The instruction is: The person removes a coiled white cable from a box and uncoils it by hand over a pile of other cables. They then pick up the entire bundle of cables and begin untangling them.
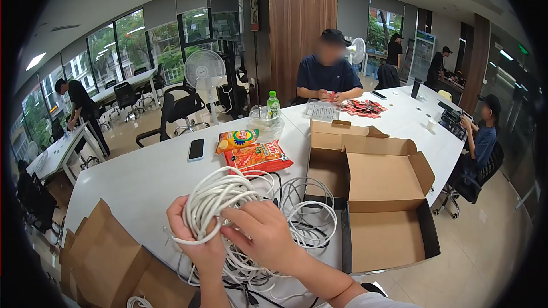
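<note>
My left hand (201, 251) is closed around a thick coil of white cable (214, 199), held up above the table. Against the coil's near right side, my right hand (265, 234) has its fingers curled on the strands. Below both hands lies a tangle of white and black cables (308, 217), partly hidden by my arms. A black cable plug (251, 298) shows near the bottom edge.
Open cardboard boxes (391, 234) stand to the right, and another box (108, 251) is at lower left. Snack bags (257, 157), a phone (196, 149) and a green-capped bottle (273, 104) lie beyond the cables. Across the table (137, 165) a person (328, 74) handles small red packets.
</note>
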The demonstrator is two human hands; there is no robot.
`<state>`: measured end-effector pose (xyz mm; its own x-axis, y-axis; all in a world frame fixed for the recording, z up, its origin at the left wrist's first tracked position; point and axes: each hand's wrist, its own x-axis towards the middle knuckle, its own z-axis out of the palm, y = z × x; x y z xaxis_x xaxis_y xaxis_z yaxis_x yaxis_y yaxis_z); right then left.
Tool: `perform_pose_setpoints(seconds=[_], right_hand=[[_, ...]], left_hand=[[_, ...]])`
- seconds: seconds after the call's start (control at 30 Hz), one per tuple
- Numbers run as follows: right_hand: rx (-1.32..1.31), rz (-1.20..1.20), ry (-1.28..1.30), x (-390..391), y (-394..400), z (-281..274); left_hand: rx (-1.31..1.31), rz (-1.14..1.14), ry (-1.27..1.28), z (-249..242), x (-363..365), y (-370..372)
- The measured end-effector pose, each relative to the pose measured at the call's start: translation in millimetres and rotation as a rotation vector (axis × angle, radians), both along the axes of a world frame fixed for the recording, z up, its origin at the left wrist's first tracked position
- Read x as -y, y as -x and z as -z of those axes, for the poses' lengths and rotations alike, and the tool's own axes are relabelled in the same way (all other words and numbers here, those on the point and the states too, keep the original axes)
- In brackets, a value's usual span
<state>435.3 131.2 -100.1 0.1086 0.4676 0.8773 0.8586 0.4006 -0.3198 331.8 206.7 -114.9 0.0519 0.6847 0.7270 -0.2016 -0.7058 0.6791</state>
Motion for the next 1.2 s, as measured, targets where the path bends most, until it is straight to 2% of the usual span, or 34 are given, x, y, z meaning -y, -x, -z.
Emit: perform_pose_setpoints(seconds=[0.1,0.23,0.27,0.33,0.4,0.47,0.53,0.57,0.63,0.73,0.87,1.0,1.13,1.2], right_hand=[[0.055,0.057,-0.090,-3,-3,2],[0.072,0.094,-0.172,-6,-10,2],[0.063,0.101,-0.197,-6,-10,1],[-0.071,0.102,-0.201,-1,-13,2],[-0.264,0.090,-0.428,-2,-20,9],[-0.595,-0.011,-0.546,-4,-29,13],[-0.672,0.110,-0.595,-2,-46,8],[-0.748,0.022,-0.626,-1,-51,3],[-0.964,0.000,-0.649,1,-70,3],[-1.067,0.005,-0.492,-4,-88,11],[-0.965,-0.104,-0.293,-8,-74,11],[-0.929,-0.322,-0.124,-5,-52,5],[-0.869,-0.312,-0.144,-1,-38,5],[-0.665,-0.174,-0.169,0,-35,1]], left_hand=[[-0.036,-0.006,0.048,2,-5,3],[0.089,0.060,0.227,1,-10,1],[0.034,0.002,0.174,8,-18,4],[0.133,0.058,0.295,5,-21,7],[0.301,0.048,0.380,7,-29,1],[0.428,0.082,0.474,5,-37,7],[0.561,0.114,0.576,-1,-42,12],[0.601,0.146,0.600,-2,-44,16],[0.678,0.214,0.646,-3,-52,27],[0.733,0.367,0.786,2,-65,40],[0.750,0.553,0.849,2,-63,41],[0.668,0.624,0.832,-1,-56,36],[0.508,0.527,0.751,-9,-40,27],[0.419,0.519,0.674,-10,-37,26]])
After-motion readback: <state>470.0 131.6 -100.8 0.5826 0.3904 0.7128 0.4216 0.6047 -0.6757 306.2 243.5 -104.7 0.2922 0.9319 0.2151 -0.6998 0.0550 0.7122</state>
